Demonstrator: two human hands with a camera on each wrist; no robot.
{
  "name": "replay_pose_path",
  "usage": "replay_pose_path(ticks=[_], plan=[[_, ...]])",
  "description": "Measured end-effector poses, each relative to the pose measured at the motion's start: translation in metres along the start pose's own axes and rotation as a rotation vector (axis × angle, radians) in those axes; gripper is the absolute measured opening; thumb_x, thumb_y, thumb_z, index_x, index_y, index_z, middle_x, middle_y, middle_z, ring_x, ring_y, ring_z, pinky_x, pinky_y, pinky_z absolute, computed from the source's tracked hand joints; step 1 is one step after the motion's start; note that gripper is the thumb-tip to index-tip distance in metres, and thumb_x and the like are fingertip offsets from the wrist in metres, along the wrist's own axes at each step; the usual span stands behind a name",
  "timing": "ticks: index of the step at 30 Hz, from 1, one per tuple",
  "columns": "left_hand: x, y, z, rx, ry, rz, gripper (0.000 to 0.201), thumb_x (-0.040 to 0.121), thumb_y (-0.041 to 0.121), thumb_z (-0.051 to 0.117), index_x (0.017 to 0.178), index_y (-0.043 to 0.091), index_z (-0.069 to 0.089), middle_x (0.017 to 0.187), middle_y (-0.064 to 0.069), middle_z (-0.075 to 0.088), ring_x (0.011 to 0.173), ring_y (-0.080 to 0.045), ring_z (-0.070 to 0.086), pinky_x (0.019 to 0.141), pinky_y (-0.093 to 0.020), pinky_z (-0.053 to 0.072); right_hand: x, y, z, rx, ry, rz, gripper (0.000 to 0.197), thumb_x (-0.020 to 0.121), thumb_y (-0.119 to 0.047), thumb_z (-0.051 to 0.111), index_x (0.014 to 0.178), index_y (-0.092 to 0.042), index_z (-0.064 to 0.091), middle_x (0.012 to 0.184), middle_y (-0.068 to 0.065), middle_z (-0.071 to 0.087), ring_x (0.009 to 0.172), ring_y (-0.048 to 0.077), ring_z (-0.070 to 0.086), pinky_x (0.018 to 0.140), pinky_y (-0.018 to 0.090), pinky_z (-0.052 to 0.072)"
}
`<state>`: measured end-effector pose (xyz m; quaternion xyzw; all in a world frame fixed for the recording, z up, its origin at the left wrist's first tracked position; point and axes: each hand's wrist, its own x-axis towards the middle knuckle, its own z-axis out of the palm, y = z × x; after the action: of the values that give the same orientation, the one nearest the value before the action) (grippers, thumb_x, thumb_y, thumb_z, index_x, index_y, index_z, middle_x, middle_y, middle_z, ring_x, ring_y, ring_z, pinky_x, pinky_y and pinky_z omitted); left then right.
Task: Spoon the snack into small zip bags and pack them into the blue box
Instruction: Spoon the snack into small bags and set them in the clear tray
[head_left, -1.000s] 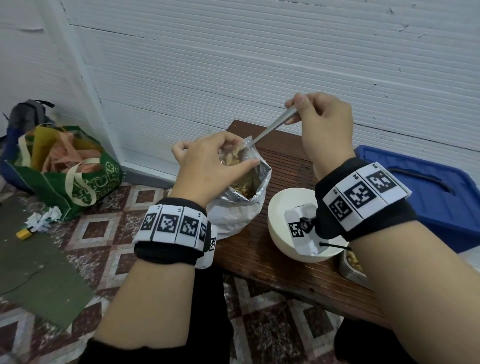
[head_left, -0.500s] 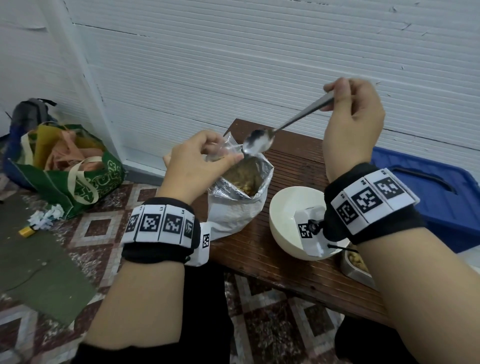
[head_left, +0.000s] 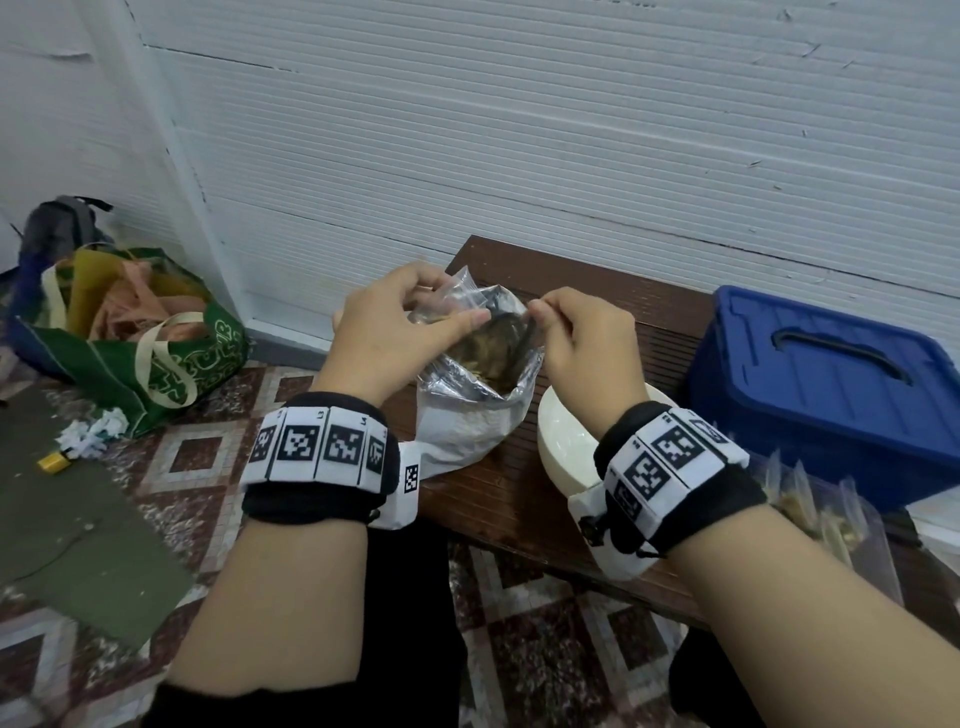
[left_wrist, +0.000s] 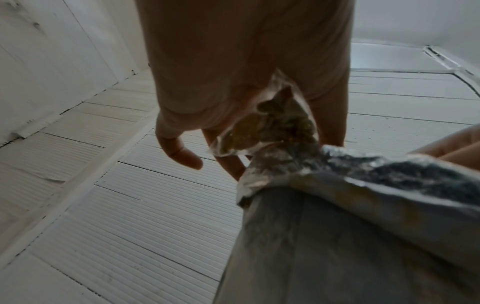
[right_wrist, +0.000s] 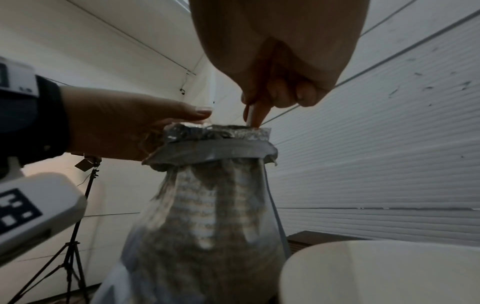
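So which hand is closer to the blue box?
Right. The right hand holds the spoon over the foil bag, on the side toward the blue box. The left hand is on the bag's far side.

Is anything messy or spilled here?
No snack spilled that I can see. The only mess is on the floor: crumpled white paper and a small yellow thing beside the green bag. The foil bag's rim is just crinkled.
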<state>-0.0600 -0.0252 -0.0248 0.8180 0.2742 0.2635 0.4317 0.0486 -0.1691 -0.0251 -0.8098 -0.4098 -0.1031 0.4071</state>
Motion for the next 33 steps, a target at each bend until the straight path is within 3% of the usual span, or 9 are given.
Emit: replay_pose_path(ticks=[5, 8, 10, 14, 17, 20, 24, 30, 33], plan=[[-0.001, 0.001, -0.001, 0.01, -0.008, 0.007, 0.037, 0.064, 0.064, 0.076, 0.088, 0.043, 0.058, 0.087, 0.025, 0.065, 0.101, 0.0, 0.059, 0.101, -0.047, 0.045, 0.002, -0.001, 0.005, 0.066, 0.016, 0.176, 0.022, 0.096, -0.018, 0.052, 0.085, -0.009, 0.068, 0.07, -0.001, 0.061, 0.067, 0.013, 0.053, 0.062, 0.022, 0.036], [-0.001, 0.0, -0.001, 0.009, -0.022, 0.009, 0.046, 0.059, 0.072, 0.072, 0.091, 0.041, 0.06, 0.09, 0.025, 0.066, 0.105, -0.004, 0.059, 0.102, -0.049, 0.043, 0.007, -0.001, 0.002, 0.125, 0.06, 0.272, 0.025, 0.097, -0.018, 0.05, 0.083, -0.01, 0.069, 0.073, 0.003, 0.065, 0.063, 0.008, 0.053, 0.056, 0.009, 0.034], [-0.001, 0.001, -0.002, 0.003, -0.01, 0.015, 0.04, 0.064, 0.064, 0.075, 0.092, 0.039, 0.061, 0.091, 0.023, 0.066, 0.102, -0.002, 0.058, 0.103, -0.048, 0.043, 0.01, -0.001, 0.0, 0.144, 0.074, 0.335, 0.026, 0.097, -0.019, 0.049, 0.083, -0.012, 0.069, 0.076, 0.001, 0.066, 0.064, 0.003, 0.053, 0.059, 0.002, 0.034], [-0.003, 0.005, -0.005, 0.002, 0.048, 0.045, 0.027, 0.07, 0.055, 0.076, 0.086, 0.041, 0.059, 0.089, 0.02, 0.064, 0.096, 0.004, 0.056, 0.104, -0.048, 0.041, 0.017, 0.004, -0.006, 0.225, 0.167, 0.498, 0.029, 0.097, -0.022, 0.047, 0.076, -0.019, 0.066, 0.084, 0.006, 0.069, 0.078, 0.017, 0.062, 0.074, 0.03, 0.049], [-0.004, 0.007, -0.009, 0.015, 0.054, 0.042, 0.028, 0.069, 0.058, 0.074, 0.085, 0.042, 0.057, 0.088, 0.021, 0.063, 0.095, 0.007, 0.055, 0.105, -0.053, 0.039, 0.023, 0.007, -0.014, 0.228, 0.218, 0.57, 0.031, 0.098, -0.022, 0.046, 0.075, -0.018, 0.067, 0.086, 0.009, 0.07, 0.067, 0.015, 0.058, 0.067, 0.031, 0.048], [-0.002, 0.005, -0.014, 0.01, 0.046, 0.033, 0.032, 0.068, 0.057, 0.075, 0.091, 0.04, 0.06, 0.088, 0.02, 0.064, 0.094, 0.01, 0.054, 0.1, -0.052, 0.045, 0.029, 0.009, -0.025, 0.232, 0.268, 0.582, 0.03, 0.098, -0.02, 0.046, 0.079, -0.015, 0.068, 0.084, 0.009, 0.07, 0.066, 0.01, 0.057, 0.069, 0.024, 0.045], [-0.001, 0.0, -0.018, 0.049, 0.028, 0.018, 0.043, 0.055, 0.074, 0.071, 0.084, 0.044, 0.06, 0.088, 0.022, 0.066, 0.099, 0.001, 0.058, 0.102, -0.053, 0.041, 0.038, 0.007, -0.039, 0.249, 0.319, 0.54, 0.03, 0.098, -0.017, 0.045, 0.082, -0.01, 0.069, 0.074, 0.003, 0.066, 0.059, 0.003, 0.055, 0.065, 0.019, 0.046], [-0.002, 0.007, -0.015, 0.147, -0.022, 0.032, 0.032, 0.062, 0.063, 0.076, 0.077, 0.041, 0.059, 0.083, 0.025, 0.064, 0.098, 0.0, 0.056, 0.108, -0.049, 0.035, 0.053, 0.003, -0.056, 0.22, 0.378, 0.491, 0.031, 0.098, -0.018, 0.043, 0.077, -0.013, 0.066, 0.08, 0.007, 0.067, 0.065, 0.01, 0.058, 0.061, 0.016, 0.046], [-0.001, 0.008, -0.013, 0.179, -0.045, 0.032, 0.035, 0.058, 0.067, 0.074, 0.076, 0.043, 0.058, 0.084, 0.023, 0.066, 0.103, -0.005, 0.057, 0.107, -0.049, 0.035, 0.057, -0.001, -0.056, 0.213, 0.349, 0.478, 0.032, 0.098, -0.018, 0.044, 0.074, -0.015, 0.065, 0.081, 0.009, 0.068, 0.074, 0.017, 0.063, 0.072, 0.026, 0.05]])
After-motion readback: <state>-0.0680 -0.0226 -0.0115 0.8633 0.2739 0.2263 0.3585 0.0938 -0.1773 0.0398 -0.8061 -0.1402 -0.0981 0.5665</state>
